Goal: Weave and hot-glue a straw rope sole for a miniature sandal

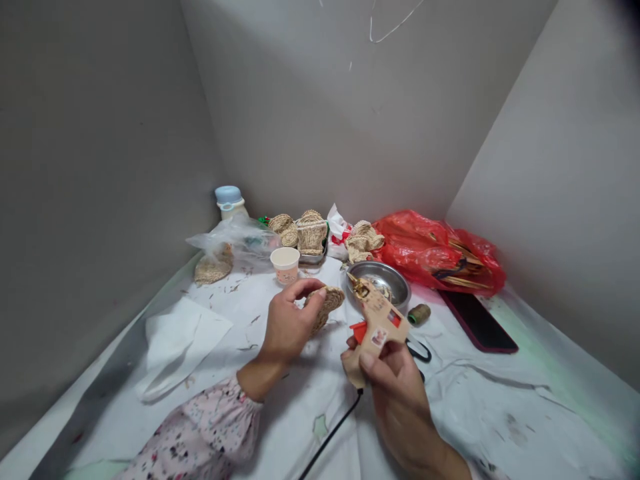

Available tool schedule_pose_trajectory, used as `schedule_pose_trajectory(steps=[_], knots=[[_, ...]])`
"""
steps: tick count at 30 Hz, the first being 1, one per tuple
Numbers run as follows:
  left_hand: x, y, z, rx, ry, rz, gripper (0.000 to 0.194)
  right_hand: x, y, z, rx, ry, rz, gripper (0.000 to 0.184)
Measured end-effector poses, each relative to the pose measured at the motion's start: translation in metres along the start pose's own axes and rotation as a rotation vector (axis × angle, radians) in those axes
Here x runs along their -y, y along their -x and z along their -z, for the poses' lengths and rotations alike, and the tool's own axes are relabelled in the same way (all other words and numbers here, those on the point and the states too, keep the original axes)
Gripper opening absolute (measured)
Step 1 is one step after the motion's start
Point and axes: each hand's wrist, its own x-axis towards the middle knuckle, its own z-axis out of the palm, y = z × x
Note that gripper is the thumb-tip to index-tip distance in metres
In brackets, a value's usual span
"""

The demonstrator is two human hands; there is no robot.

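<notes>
My left hand grips an oval woven straw sole by its near side, with the fingers curled over its edge. My right hand is wrapped around the handle of a tan hot glue gun with a red trigger. Its metal nozzle points up and left, close to the sole but apart from it. A black power cord runs from the gun's base toward the bottom of the view.
A steel bowl sits behind the gun, with scissors, a thread spool and a dark phone to the right. Woven straw slippers, a paper cup, a red plastic bag and white cloth lie on the white sheet.
</notes>
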Motion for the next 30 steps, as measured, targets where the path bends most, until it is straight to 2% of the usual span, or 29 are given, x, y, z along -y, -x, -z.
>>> schedule_pose_trajectory(steps=[4,10,15,21,30], knots=[[-0.0009,0.0016,0.0001,-0.009,-0.015,-0.035,0.013,-0.0020,-0.0002,0.0017,-0.018,0.012,0.007,0.040],[-0.0027,0.0013,-0.0026,0.035,-0.005,-0.002,0.016,-0.0020,0.0002,0.0015,-0.040,0.121,0.013,0.028],[-0.0023,0.0017,-0.0031,0.034,-0.003,-0.003,0.016,-0.0027,-0.0007,0.0031,-0.112,0.280,-0.013,0.035],[-0.0003,0.0022,-0.0025,0.045,0.011,-0.027,0.011,0.0022,-0.0003,-0.0018,-0.083,0.427,-0.028,0.041],[-0.0037,0.0051,-0.0031,0.064,-0.023,-0.057,0.006,0.0055,0.0000,-0.0054,-0.050,0.454,-0.048,0.042]])
